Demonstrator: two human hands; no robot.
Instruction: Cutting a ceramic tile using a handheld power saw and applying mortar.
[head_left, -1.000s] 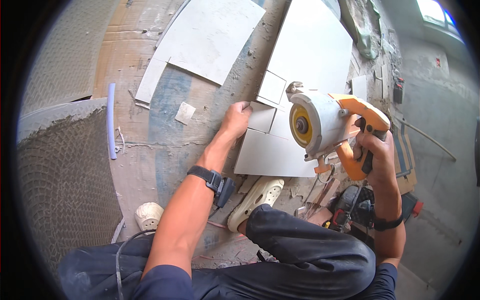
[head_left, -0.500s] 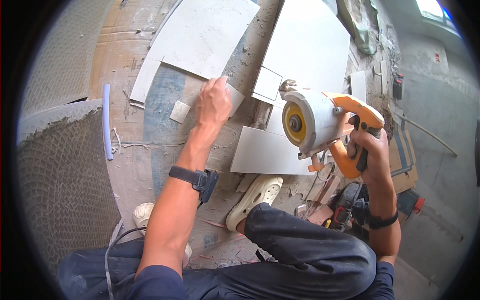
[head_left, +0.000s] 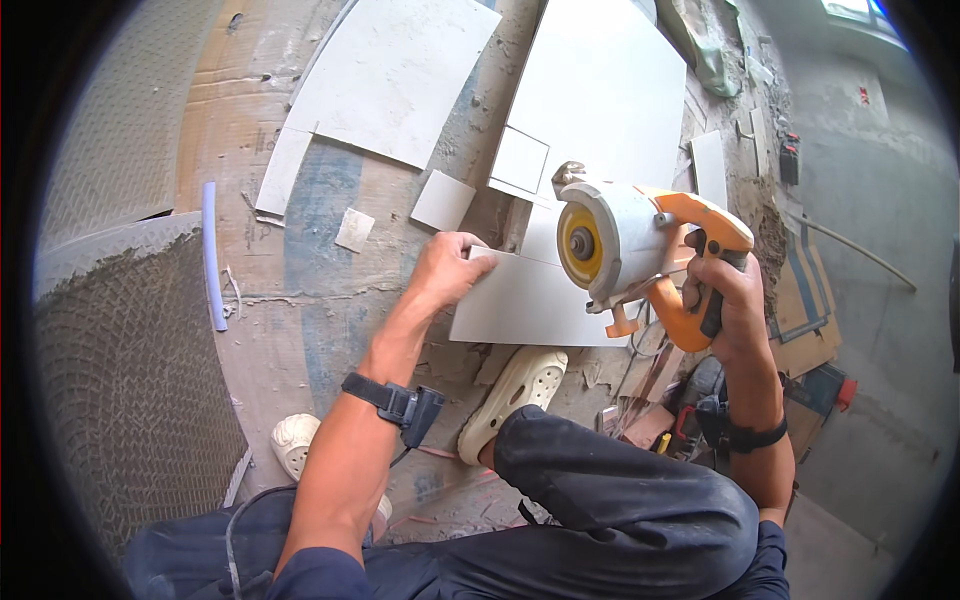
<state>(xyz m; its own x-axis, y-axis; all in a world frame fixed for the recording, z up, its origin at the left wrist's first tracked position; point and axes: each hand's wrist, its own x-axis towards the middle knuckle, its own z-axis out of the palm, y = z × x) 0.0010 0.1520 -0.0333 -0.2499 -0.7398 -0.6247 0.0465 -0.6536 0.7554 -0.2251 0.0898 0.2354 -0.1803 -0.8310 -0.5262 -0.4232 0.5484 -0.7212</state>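
Note:
My left hand is closed at the upper left corner of a white tile, thumb and fingers pinching its edge. That tile lies flat before my right foot. In my right hand is an orange and grey tile cutter, gripped by its rear handle and held above the tiles; its round blade with a yellow centre faces left. A small square tile piece lies just beyond my left hand. Farther off is a large white tile with a square outlined near its lower left corner.
Another large tile lies far left, near a small offcut. A mortar-smeared ridged panel and a lilac strip are at left. Tools and red scraps crowd the right, by a grey wall. Dusty cardboard covers the floor.
My left hand has come back from the small square piece, uncovering it, to the corner of the nearer white tile. The cutter stays in my right hand, barely moved.

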